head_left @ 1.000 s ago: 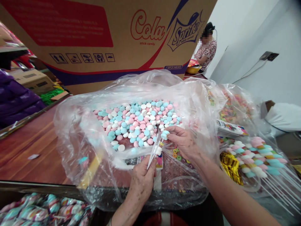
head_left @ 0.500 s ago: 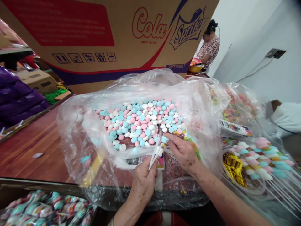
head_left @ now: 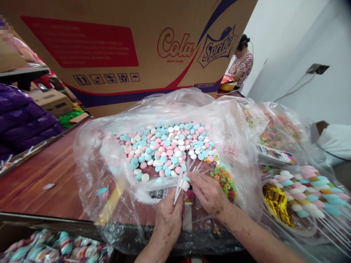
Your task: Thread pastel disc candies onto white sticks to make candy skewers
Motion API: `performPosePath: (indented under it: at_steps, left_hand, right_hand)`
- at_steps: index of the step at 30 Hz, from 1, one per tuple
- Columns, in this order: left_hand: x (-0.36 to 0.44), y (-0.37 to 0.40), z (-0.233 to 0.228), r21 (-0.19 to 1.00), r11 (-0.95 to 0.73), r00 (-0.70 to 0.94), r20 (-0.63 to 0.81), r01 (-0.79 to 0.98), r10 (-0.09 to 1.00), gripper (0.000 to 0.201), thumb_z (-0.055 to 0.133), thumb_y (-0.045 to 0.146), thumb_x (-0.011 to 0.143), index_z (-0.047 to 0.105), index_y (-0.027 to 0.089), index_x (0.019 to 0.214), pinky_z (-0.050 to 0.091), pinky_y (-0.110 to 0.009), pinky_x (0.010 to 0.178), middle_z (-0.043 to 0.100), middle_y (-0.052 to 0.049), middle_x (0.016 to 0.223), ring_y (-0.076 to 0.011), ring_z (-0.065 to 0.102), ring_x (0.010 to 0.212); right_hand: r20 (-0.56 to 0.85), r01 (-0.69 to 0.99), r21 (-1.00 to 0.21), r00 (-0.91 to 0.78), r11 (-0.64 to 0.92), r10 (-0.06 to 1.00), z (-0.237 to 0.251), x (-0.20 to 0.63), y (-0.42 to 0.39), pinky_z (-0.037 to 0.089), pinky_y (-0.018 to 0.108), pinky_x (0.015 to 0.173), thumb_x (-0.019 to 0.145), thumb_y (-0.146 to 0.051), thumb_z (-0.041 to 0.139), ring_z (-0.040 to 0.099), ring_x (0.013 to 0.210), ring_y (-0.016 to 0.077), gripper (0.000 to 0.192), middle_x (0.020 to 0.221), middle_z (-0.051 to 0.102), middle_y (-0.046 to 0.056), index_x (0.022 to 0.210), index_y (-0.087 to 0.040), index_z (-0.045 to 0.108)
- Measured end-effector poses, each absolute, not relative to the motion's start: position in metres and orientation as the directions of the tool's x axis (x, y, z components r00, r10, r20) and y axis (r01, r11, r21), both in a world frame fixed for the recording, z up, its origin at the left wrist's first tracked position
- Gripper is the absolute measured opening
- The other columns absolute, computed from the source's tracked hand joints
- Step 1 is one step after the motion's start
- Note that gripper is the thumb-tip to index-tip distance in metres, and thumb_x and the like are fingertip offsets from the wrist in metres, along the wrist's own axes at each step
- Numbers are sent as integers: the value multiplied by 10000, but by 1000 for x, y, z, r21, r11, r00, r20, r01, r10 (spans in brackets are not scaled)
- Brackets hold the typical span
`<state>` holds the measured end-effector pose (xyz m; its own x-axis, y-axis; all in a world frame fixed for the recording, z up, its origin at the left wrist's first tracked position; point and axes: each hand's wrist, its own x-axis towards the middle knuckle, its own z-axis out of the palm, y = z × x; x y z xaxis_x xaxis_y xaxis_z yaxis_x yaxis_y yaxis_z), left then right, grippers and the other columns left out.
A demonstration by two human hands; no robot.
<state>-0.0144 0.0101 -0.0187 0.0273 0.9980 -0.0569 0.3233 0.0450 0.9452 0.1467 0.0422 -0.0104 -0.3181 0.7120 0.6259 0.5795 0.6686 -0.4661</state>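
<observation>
My left hand is closed round several thin white sticks, which point up and away from me. White candy sits beside the sticks, just above my left thumb. With thumb and forefinger together, my right hand pinches a small blue candy at that stack. Just beyond both hands, a heap of pink, blue and white candies lies on an opened clear plastic bag. Small coloured ring candies lie right of my right hand.
A large cardboard box stands behind the bag. To the right are finished candy skewers, gold foil ties and bagged ring candies. Wrapped candies fill a box at lower left. Another person sits at the back.
My right hand has come down and left, bringing the blue candy against the stack by my left hand. More ring candies show beside it. The whole view has shifted slightly.
</observation>
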Motion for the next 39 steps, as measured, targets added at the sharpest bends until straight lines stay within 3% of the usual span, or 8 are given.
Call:
performPosePath:
  at_steps: [5,9,11,15,21,31,35,39]
  left_hand:
    - [-15,8,-22,973,140,16,-145,182,989,393,507,473,900,464,219,604,256,-225,425,405,71,459,-108,362,408]
    - [-15,6,-22,969,238,-6,-239,-72,971,453,554,577,851,476,215,589,197,-204,357,348,92,384,-81,290,328]
    - [-15,6,-21,960,238,-17,-243,-145,970,478,573,611,829,480,209,586,180,-191,346,333,99,375,-66,262,319]
    - [-16,8,-23,962,239,-50,-248,-133,968,500,601,629,806,507,192,583,172,-174,343,333,100,368,-50,248,320]
    - [-12,7,-25,958,246,-76,-259,-146,963,491,609,603,810,495,192,568,158,-172,323,303,111,348,-50,245,298]
    - [-13,7,-17,958,251,-40,-258,-136,965,455,612,564,831,491,196,591,194,-174,340,330,109,372,-56,281,318]
    - [-14,8,-20,960,255,-45,-262,-116,964,450,602,541,849,485,195,586,184,-171,339,325,111,369,-51,268,314]
    - [-13,9,-21,966,242,-58,-247,-87,967,445,589,538,852,493,196,583,193,-178,339,327,107,374,-56,272,313]
  right_hand:
    - [536,552,-535,-364,639,762,7,156,49,566,291,838,954,-185,425,696,944,179,416,1092,725,92,1354,-190,538]
    - [286,703,-667,-66,248,956,28,161,74,529,286,770,966,-307,419,681,834,180,377,990,732,59,1308,-200,536]
    - [145,791,-599,-51,128,988,32,156,93,491,286,767,938,-279,442,651,834,184,289,980,710,53,1174,-209,594]
    - [7,860,-487,-170,151,986,25,135,122,431,265,780,851,-228,546,596,913,184,153,1079,644,64,983,-195,614]
    - [-114,913,-368,-233,176,966,26,114,132,406,259,685,809,-240,587,603,862,190,226,1065,627,84,1026,-175,582]
    - [-116,951,-224,-242,212,963,24,171,114,371,267,681,852,-143,490,599,861,200,216,1001,676,65,1014,-218,612]
    - [-108,960,-244,-166,136,980,25,187,112,354,260,645,841,-143,482,581,784,184,210,902,671,43,978,-215,624]
    - [6,929,-298,-230,221,973,28,172,112,382,259,711,915,-189,458,598,903,190,277,1054,644,59,1133,-217,625]
